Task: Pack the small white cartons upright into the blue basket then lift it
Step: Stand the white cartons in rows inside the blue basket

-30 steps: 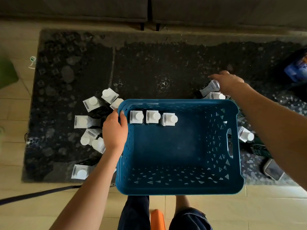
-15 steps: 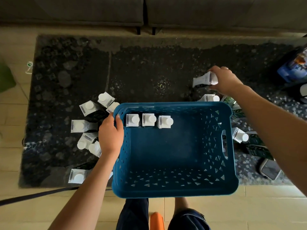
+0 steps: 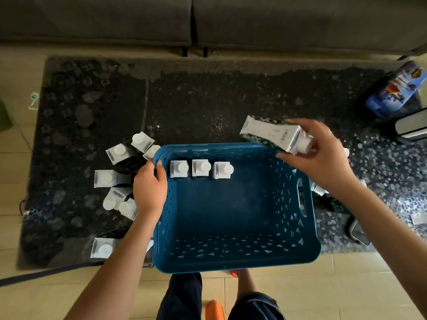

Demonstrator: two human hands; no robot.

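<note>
Gripping the far left corner of the blue basket (image 3: 235,259), the left hand (image 3: 149,188) has its fingers curled over the rim and its thumb on the outside wall. The basket sits at the near edge of the dark rug (image 3: 196,105), its near side overhanging onto the pale floor (image 3: 346,285). Three small white cartons (image 3: 201,168) stand upright in a row along the basket's far wall, caps up, starting from the far left corner. The right hand (image 3: 320,155) is pinched around another carton (image 3: 273,136), held on its side above the basket's far right corner, cap end in the fingers and base pointing left. More cartons (image 3: 120,181) are scattered on the rug just left of the basket, most of them upright. At least one more carton seems to lie by the basket's right wall, mostly hidden behind the right forearm. A grey sofa (image 3: 208,19) runs along the rug's far edge.
</note>
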